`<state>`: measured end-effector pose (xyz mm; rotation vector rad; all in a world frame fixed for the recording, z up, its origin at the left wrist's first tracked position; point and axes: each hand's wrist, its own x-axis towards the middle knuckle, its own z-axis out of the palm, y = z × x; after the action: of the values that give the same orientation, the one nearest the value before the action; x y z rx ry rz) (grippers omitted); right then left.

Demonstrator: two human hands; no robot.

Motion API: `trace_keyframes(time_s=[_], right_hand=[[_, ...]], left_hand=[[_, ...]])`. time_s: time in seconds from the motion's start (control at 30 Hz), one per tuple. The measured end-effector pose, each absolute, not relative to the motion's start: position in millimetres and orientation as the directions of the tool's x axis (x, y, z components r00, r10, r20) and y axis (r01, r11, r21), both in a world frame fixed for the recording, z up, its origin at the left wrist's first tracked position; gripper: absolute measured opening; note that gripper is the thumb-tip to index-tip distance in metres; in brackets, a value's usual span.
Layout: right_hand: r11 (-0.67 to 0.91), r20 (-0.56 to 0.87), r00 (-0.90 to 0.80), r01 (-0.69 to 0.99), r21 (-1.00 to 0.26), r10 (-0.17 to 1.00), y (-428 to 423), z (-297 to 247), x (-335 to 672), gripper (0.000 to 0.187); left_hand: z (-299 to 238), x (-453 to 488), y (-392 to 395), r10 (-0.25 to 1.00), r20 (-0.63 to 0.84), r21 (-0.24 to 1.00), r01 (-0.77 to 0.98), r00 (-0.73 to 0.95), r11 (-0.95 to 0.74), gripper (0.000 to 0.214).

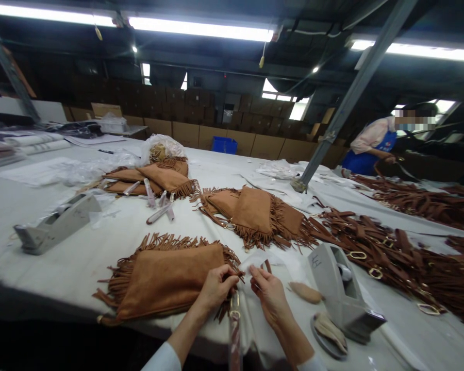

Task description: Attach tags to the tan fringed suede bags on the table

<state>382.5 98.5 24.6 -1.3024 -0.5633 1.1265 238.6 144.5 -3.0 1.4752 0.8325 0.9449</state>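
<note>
A tan suede bag with fringe (172,278) lies at the table's front edge. At its right end my left hand (216,288) is closed, pinching brown leather fringe strands. My right hand (269,296) is beside it, with thumb and fingers pinched at the edge of a thin translucent sheet (284,264). A short brown strip (268,266) shows just beyond the right fingers. Below and between my hands hangs a brown strap (235,340) with a gold buckle (235,304), its lower part seemingly in clear film.
Grey tape dispensers stand at left (58,221) and right (338,293). More fringed bags (253,208) lie ahead, with wrapped strap pieces (160,212) nearby. Brown straps with gold rings (390,247) are heaped at right. A metal post (328,136) rises behind; a co-worker (375,141) stands far right.
</note>
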Motion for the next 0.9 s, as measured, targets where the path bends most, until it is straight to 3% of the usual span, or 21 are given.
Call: trace_keyframes(time_s=[0.27,0.4,0.53,0.77,0.83,0.9], right_hand=[[-0.050,-0.027,0.324,0.064,-0.997,0.946,89.8,27.0,376.7,0.037],[-0.041,-0.009,0.237,0.128,-0.991,0.971,86.6,26.4,377.6,0.040],[-0.015,0.011,0.122,0.213,-0.977,0.993,80.0,29.3,376.7,0.040],[0.050,0.078,0.043,0.449,-0.892,0.996,36.4,27.1,339.8,0.030],[0.144,0.174,0.021,0.470,-0.871,0.985,21.7,24.0,322.8,0.023],[0.273,0.323,0.020,0.486,-0.830,0.946,11.8,21.0,307.6,0.016]], left_hand=[[-6.7,236.4,141.9,0.902,0.068,0.997,-0.050,0.427,-0.052,0.014],[-8.2,232.0,139.7,0.884,0.087,0.991,-0.128,0.459,-0.031,0.028],[-6.4,224.3,134.5,0.852,0.161,0.987,-0.078,0.499,-0.141,0.035],[21.4,168.2,95.6,0.778,0.083,0.991,0.032,0.622,-0.131,0.022],[30.5,142.8,76.3,0.821,0.085,0.987,0.064,0.564,-0.145,0.022],[33.0,120.8,55.2,0.935,0.076,0.991,0.075,0.346,-0.108,0.022]])
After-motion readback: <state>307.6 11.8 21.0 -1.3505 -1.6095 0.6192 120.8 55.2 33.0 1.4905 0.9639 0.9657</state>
